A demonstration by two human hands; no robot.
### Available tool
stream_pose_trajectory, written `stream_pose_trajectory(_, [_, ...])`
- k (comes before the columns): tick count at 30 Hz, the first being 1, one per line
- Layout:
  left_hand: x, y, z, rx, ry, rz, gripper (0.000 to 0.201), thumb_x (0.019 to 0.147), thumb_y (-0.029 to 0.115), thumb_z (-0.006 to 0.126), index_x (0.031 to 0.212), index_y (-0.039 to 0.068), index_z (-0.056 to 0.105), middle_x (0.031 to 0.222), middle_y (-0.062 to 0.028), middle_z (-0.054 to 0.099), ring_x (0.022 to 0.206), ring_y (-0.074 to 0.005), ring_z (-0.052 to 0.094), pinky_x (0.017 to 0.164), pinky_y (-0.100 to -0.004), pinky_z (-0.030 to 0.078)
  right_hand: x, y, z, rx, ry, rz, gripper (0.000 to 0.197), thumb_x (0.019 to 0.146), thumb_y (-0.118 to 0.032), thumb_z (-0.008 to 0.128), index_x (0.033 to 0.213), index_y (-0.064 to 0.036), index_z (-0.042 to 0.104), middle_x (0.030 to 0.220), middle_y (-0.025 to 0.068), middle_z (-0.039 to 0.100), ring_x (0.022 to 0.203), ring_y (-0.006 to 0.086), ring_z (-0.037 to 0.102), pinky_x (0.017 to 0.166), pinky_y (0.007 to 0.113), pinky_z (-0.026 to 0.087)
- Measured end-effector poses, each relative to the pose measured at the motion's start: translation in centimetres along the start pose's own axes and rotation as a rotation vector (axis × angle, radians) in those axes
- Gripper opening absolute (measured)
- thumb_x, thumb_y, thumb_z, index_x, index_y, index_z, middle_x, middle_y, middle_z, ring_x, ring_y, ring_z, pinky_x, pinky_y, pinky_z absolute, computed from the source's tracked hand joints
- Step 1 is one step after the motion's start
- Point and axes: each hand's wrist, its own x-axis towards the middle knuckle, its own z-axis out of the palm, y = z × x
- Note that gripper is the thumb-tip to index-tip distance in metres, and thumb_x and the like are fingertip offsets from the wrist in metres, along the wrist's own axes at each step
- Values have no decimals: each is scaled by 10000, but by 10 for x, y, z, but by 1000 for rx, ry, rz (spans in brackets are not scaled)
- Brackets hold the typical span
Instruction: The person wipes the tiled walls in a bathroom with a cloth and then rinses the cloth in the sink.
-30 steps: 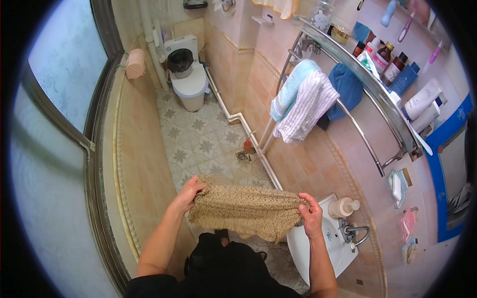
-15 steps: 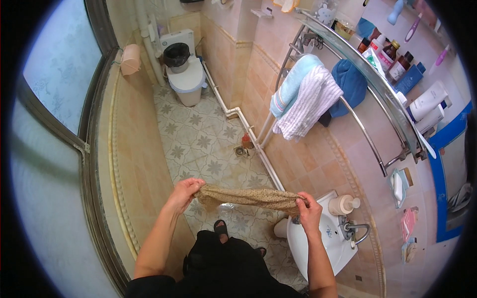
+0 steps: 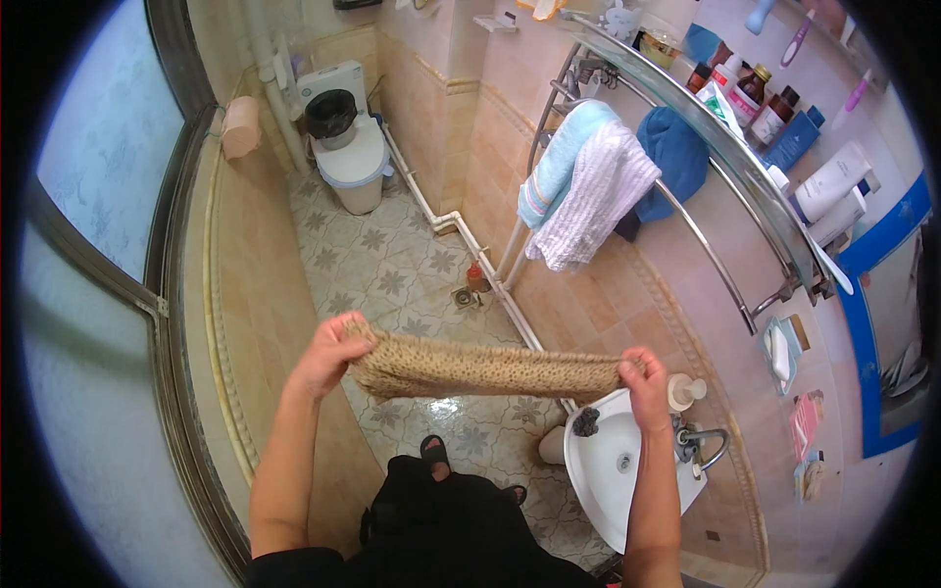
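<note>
A tan cloth with dark speckles [image 3: 485,370], knit-like in texture, is stretched out in a long band in front of me. My left hand [image 3: 331,355] grips its left end, fingers closed with the thumb on top. At the other end, my right hand [image 3: 644,384] pinches the cloth above the white washbasin [image 3: 580,470]. The band hangs in the air over the tiled floor, sagging slightly along its lower edge. A small dark grey clump [image 3: 585,421] lies on the basin's rim, just below the cloth's right end.
A chrome tap [image 3: 708,446] and a pump bottle [image 3: 684,392] stand by the basin. Towels [image 3: 593,186] hang from a metal rack under a glass shelf [image 3: 725,137] crowded with bottles. A toilet [image 3: 358,157] with a black-lined bin [image 3: 331,116] on it stands at the back.
Both hands have moved apart and up a little, the left leftward and the right rightward. The cloth is now pulled longer and spread wider, and the dark clump shows fully.
</note>
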Motion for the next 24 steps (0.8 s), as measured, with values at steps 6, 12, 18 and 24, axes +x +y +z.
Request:
stream_pose_trajectory(6, [22, -61, 45, -480, 331, -124, 568, 919, 474, 396, 1242, 26, 528, 1192, -150, 590, 1066, -296, 578, 923, -436, 466, 19, 20, 21, 860, -54, 115, 335, 919, -329, 582, 1069, -30, 597, 973, 34, 641, 921, 180, 599, 836, 327, 478])
stream_pose_trajectory(12, [13, -112, 83, -661, 131, -394, 618, 915, 472, 354, 1297, 6, 492, 1276, -171, 529, 1132, -324, 532, 907, -445, 476, -20, 52, 29, 524, 84, 409, 327, 942, -261, 552, 1121, 12, 565, 1064, 83, 635, 967, 178, 600, 858, 327, 483])
stream_pose_trajectory(18, [25, -134, 224, 944, 233, 302, 595, 850, 266, 568, 1378, 48, 405, 1467, -173, 313, 1340, -300, 334, 1070, -421, 317, -40, 46, 95, 922, 8, 473, 385, 952, -219, 527, 1254, 19, 494, 1140, 109, 604, 1021, 201, 592, 894, 349, 486])
stream_pose_trajectory(24, [41, -131, 197, 387, 64, 262, 689, 869, 356, 563, 1424, 29, 315, 1463, -214, 320, 1382, -319, 268, 1125, -443, 187, -48, 42, 71, 700, 36, 380, 432, 917, -123, 503, 1326, -2, 435, 1179, 108, 588, 1062, 204, 587, 922, 348, 477])
